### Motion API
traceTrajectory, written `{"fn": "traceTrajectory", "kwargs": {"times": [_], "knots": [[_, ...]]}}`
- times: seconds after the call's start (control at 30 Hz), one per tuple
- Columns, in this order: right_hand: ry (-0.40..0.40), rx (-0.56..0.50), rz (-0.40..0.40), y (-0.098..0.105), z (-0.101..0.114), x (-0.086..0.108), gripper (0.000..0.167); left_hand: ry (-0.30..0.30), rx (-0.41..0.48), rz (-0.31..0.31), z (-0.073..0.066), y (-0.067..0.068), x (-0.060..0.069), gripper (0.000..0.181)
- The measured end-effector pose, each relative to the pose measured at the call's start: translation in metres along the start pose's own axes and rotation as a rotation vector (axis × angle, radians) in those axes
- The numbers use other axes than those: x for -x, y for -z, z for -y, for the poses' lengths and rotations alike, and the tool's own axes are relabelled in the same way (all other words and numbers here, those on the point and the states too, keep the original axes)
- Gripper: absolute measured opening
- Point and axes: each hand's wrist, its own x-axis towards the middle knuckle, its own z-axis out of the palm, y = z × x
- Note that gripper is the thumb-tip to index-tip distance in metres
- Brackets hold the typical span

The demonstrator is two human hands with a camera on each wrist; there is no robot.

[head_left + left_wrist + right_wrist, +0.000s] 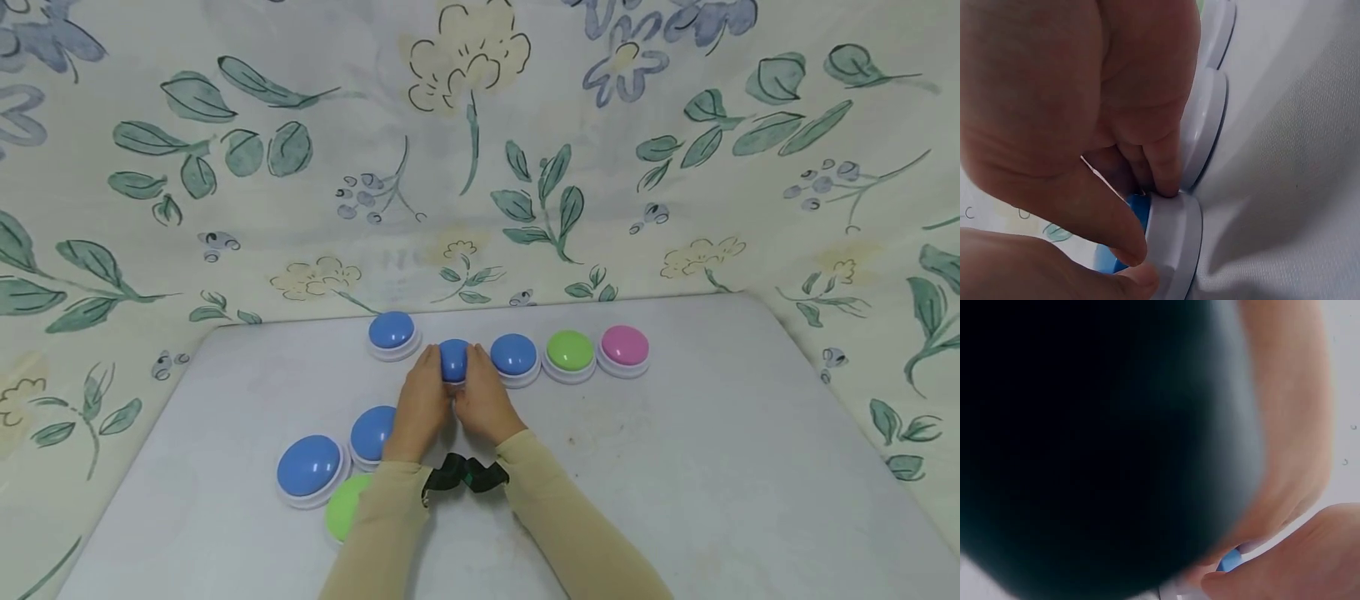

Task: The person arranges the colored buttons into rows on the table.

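Both hands hold one round blue-domed push button (453, 361) with a white base, in the middle of the back row on the table. My left hand (422, 408) grips its left side and my right hand (486, 400) its right. In the left wrist view, fingers and thumb press around the white base (1175, 244), with the thumbs close together at the near side. A dark blurred shape covers much of the right wrist view; only a bit of blue dome (1229, 560) shows there. Just right of the held button stands another blue button (513, 356).
Further right in the row are a green button (570, 352) and a pink button (625, 346). A blue button (392, 331) sits back left. Nearer lie two more blue buttons (308, 467) and a green one (346, 508), partly behind the left arm. Floral cloth (480, 233) surrounds the white table (712, 467).
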Motion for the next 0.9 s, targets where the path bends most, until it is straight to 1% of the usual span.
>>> {"fn": "traceTrajectory", "kwargs": {"times": [0.07,0.2,0.3,0.37,0.53,0.63,0.77,0.87,0.9], "knots": [[-0.015,0.013,0.019,0.000,0.001,0.000,0.063,0.003,0.000,0.007,0.000,0.000,0.000,0.052],[-0.035,0.034,0.051,0.000,0.002,-0.001,0.062,0.028,0.020,0.027,0.001,0.000,-0.001,0.053],[-0.035,0.051,0.059,0.001,0.004,0.000,0.061,0.042,0.034,0.039,0.001,0.000,-0.002,0.053],[-0.038,0.055,0.061,0.003,0.005,0.001,0.062,0.038,0.036,0.045,0.002,-0.001,-0.003,0.053],[-0.014,0.034,0.053,0.005,0.009,0.003,0.062,-0.002,0.047,0.009,0.005,-0.003,-0.002,0.052],[-0.002,0.030,0.041,0.006,0.010,0.004,0.063,-0.011,0.055,-0.007,0.005,-0.003,-0.002,0.053],[0.003,0.038,0.033,0.010,0.011,0.003,0.063,0.016,0.070,0.006,0.003,0.001,-0.001,0.055],[-0.003,0.027,0.039,0.015,0.013,0.005,0.064,0.041,0.082,0.024,0.000,0.006,-0.001,0.057],[-0.003,0.021,0.041,0.016,0.014,0.005,0.064,0.046,0.086,0.021,-0.001,0.008,0.000,0.057]]}}
